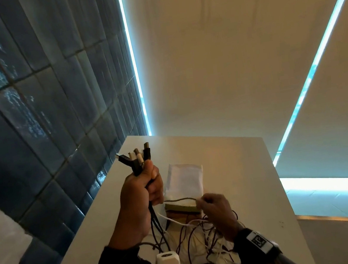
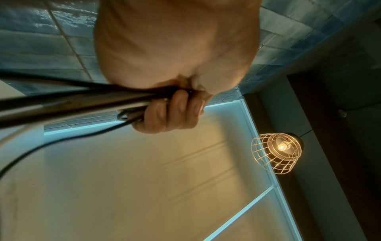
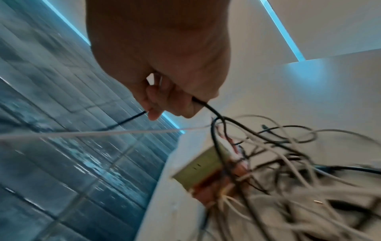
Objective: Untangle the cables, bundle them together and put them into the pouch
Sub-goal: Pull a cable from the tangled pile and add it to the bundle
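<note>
My left hand [image 1: 142, 189] is raised above the table and grips a bunch of cable ends; their black and white plugs [image 1: 137, 158] fan out above the fist. In the left wrist view the fingers [image 2: 171, 112] curl round dark cables [image 2: 82, 99]. The cables hang down into a tangled heap [image 1: 199, 239] on the table. My right hand [image 1: 214, 207] is lower and to the right, and it holds a thin black cable [image 3: 208, 107] pulled out of the heap [image 3: 288, 171]. A white pouch [image 1: 185, 180] lies flat beyond both hands.
A small olive and brown box [image 1: 180, 208] sits between the pouch and the tangle, with cables over it [image 3: 198, 168]. The white table [image 1: 242, 166] meets a dark blue tiled wall [image 1: 17, 111] on the left. A caged lamp [image 2: 276, 151] hangs overhead.
</note>
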`<state>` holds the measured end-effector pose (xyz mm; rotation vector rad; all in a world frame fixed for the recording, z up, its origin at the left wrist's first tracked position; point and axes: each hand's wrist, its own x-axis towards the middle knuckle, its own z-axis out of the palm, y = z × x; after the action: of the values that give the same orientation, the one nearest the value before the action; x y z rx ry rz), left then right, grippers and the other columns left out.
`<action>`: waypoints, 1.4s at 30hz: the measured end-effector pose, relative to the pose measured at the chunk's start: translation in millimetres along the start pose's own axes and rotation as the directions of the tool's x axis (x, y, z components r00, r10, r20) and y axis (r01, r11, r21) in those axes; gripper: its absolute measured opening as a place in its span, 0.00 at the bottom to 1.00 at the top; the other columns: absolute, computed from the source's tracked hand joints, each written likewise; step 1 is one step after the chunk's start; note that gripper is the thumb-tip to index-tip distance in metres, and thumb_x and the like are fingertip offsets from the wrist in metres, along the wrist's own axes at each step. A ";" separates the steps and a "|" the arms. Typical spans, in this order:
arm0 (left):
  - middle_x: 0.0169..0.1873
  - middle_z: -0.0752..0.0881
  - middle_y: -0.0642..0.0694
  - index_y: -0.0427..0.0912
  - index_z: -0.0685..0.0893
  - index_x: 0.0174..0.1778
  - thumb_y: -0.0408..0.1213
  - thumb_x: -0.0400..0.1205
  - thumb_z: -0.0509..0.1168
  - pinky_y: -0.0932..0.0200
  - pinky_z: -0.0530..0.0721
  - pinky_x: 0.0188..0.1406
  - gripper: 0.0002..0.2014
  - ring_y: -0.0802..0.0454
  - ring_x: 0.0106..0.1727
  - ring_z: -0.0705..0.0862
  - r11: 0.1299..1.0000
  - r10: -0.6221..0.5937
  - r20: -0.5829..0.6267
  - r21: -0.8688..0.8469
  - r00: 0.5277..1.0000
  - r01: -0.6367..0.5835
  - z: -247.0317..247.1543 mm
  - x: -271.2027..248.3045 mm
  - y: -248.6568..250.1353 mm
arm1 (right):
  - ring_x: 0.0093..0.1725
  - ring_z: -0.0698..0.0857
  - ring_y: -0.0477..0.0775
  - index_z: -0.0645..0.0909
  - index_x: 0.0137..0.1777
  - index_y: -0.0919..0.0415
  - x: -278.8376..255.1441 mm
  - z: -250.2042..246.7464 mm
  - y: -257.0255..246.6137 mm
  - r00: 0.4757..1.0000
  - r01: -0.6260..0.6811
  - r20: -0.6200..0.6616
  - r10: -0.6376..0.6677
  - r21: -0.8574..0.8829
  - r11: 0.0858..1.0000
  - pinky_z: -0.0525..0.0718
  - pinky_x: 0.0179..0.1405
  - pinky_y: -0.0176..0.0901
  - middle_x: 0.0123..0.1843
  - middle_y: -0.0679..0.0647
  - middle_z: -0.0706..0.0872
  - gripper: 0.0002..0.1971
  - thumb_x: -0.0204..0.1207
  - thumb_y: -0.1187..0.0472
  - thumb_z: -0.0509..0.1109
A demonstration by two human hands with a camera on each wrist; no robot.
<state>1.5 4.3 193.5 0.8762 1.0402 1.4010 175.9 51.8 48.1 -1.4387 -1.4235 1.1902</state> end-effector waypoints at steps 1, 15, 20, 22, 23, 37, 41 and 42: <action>0.18 0.64 0.49 0.42 0.70 0.30 0.42 0.86 0.54 0.56 0.52 0.24 0.18 0.55 0.19 0.58 1.000 -0.012 -0.006 0.020 1.000 0.012 -0.6 0.6 -1.7 | 0.24 0.78 0.37 0.85 0.33 0.63 0.1 -1.3 -11.8 0.999 0.028 -0.021 -0.027 0.050 0.998 0.74 0.24 0.29 0.26 0.44 0.82 0.12 0.78 0.64 0.69; 0.46 0.89 0.30 0.41 0.70 0.34 0.43 0.88 0.49 0.45 0.86 0.48 0.18 0.36 0.47 0.89 0.975 -0.129 0.038 -0.179 0.991 0.134 7.9 0.5 -2.0 | 0.19 0.68 0.40 0.80 0.38 0.71 -42.4 -20.5 -103.6 0.877 0.153 0.338 -0.341 0.476 0.866 0.69 0.20 0.27 0.21 0.45 0.73 0.08 0.79 0.70 0.67; 0.25 0.72 0.47 0.43 0.71 0.31 0.44 0.87 0.51 0.58 0.73 0.26 0.19 0.53 0.24 0.68 0.935 -0.061 0.066 -0.346 0.996 0.080 9.1 3.9 4.6 | 0.19 0.67 0.38 0.82 0.40 0.69 -40.4 -15.2 -81.2 0.861 0.061 0.454 -0.230 0.356 0.933 0.65 0.19 0.28 0.23 0.45 0.76 0.10 0.82 0.68 0.64; 0.22 0.66 0.49 0.43 0.71 0.29 0.44 0.86 0.53 0.59 0.66 0.24 0.18 0.55 0.23 0.62 0.951 -0.022 0.076 -0.307 0.997 0.044 9.1 3.0 5.9 | 0.18 0.72 0.36 0.80 0.43 0.70 -37.6 -12.3 -73.2 0.872 0.022 0.452 -0.188 0.348 0.937 0.68 0.19 0.24 0.21 0.43 0.78 0.09 0.83 0.71 0.61; 0.22 0.65 0.49 0.43 0.72 0.28 0.44 0.84 0.54 0.58 0.63 0.23 0.18 0.55 0.23 0.61 0.961 -0.004 0.082 -0.276 0.997 0.027 9.5 1.9 5.2 | 0.18 0.76 0.35 0.79 0.44 0.71 -35.4 -11.6 -69.9 0.878 0.012 0.447 -0.171 0.338 0.941 0.71 0.21 0.22 0.20 0.43 0.80 0.08 0.83 0.74 0.60; 0.20 0.62 0.50 0.43 0.72 0.27 0.43 0.80 0.57 0.62 0.62 0.19 0.16 0.56 0.21 0.59 0.980 0.057 0.028 -0.193 0.998 -0.051 -2.8 -3.2 9.5 | 0.34 0.76 0.44 0.84 0.34 0.64 -11.1 8.5 4.7 0.956 0.060 0.283 -0.079 0.077 0.995 0.73 0.38 0.40 0.30 0.45 0.79 0.12 0.79 0.63 0.68; 0.20 0.63 0.49 0.44 0.73 0.26 0.41 0.84 0.55 0.61 0.62 0.20 0.19 0.55 0.21 0.59 0.981 0.070 0.001 -0.181 0.998 -0.069 -8.1 -2.1 14.0 | 0.39 0.81 0.43 0.86 0.37 0.70 -5.0 6.1 27.4 0.968 0.020 0.250 -0.035 0.065 0.998 0.78 0.44 0.38 0.36 0.45 0.86 0.11 0.78 0.65 0.68; 0.20 0.63 0.49 0.44 0.73 0.26 0.41 0.85 0.54 0.61 0.62 0.20 0.20 0.56 0.21 0.60 0.981 0.066 -0.004 -0.182 0.998 -0.066 -9.0 -1.6 14.0 | 0.40 0.81 0.45 0.87 0.37 0.68 -3.4 5.8 32.8 0.973 -0.007 0.232 -0.007 0.057 0.998 0.78 0.44 0.40 0.37 0.48 0.86 0.11 0.75 0.62 0.69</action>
<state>-11.5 2.0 203.8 0.7840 0.8722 1.5245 179.5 45.4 15.3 -1.2924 -1.5311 1.4251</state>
